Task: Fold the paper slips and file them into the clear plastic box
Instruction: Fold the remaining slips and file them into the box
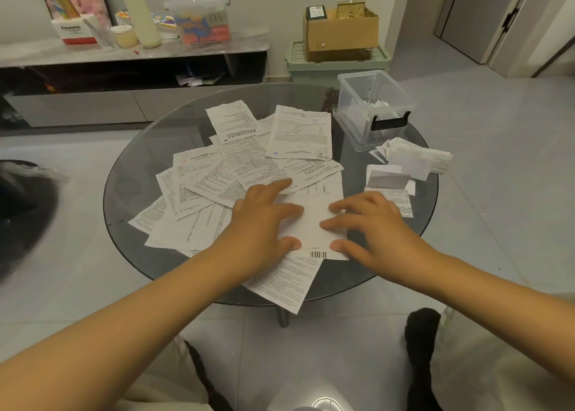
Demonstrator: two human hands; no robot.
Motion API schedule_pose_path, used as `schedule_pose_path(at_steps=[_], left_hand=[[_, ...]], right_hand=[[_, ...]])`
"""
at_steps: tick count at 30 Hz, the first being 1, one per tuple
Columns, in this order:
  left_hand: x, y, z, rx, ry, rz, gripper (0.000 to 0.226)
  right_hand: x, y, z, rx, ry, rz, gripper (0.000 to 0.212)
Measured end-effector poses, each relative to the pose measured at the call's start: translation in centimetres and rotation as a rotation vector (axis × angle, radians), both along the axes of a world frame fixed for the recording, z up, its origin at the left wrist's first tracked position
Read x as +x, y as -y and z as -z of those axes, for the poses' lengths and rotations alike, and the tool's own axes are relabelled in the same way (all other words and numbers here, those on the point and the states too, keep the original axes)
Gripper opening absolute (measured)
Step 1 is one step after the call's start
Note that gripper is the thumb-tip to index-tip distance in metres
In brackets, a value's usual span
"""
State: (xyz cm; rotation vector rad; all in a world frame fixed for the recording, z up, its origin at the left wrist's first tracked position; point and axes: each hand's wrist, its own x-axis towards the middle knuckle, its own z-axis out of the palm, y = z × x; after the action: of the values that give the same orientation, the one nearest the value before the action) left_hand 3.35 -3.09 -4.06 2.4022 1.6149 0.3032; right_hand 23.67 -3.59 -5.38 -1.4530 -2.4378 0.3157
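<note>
Several unfolded printed paper slips (236, 161) lie spread over the round glass table (140, 168). A partly folded white slip (311, 224) with a barcode at its near edge lies at the front. My left hand (264, 221) presses flat on its left side, fingers spread. My right hand (370, 221) presses its right side, fingers straight. The clear plastic box (373, 109) with a black handle stands at the table's far right, with folded slips inside. More folded slips (413, 158) lie beside it.
A low cabinet (133, 56) stands behind the table and bears a lidded clear tub, tissue box and cream bottle. A cardboard box (342, 34) rests on a green bin. My knees and dark socks show below the table's near edge.
</note>
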Motion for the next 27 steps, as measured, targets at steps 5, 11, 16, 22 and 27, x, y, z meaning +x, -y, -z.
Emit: schedule_pose_path(at_steps=[5, 11, 16, 22, 27], left_hand=[[0.28, 0.01, 0.17, -0.052, -0.128, 0.091, 0.058], [-0.02, -0.14, -0.01, 0.004, -0.123, 0.146, 0.056], [-0.09, -0.29, -0.09, 0.043, 0.042, 0.115, 0.026], [0.09, -0.34, 0.23, -0.019, 0.211, -0.012, 0.010], [0.55, -0.15, -0.09, -0.074, 0.277, -0.048, 0.013]], right_hand=[[0.18, -0.37, -0.63, -0.025, 0.087, -0.070, 0.046], [0.16, -0.13, -0.35, 0.137, 0.170, -0.156, 0.031], [0.15, -0.24, -0.40, 0.149, 0.123, -0.077, 0.033], [-0.08, 0.33, -0.64, 0.053, -0.112, 0.052, 0.020], [-0.37, 0.25, -0.17, -0.019, -0.188, 0.081, 0.016]])
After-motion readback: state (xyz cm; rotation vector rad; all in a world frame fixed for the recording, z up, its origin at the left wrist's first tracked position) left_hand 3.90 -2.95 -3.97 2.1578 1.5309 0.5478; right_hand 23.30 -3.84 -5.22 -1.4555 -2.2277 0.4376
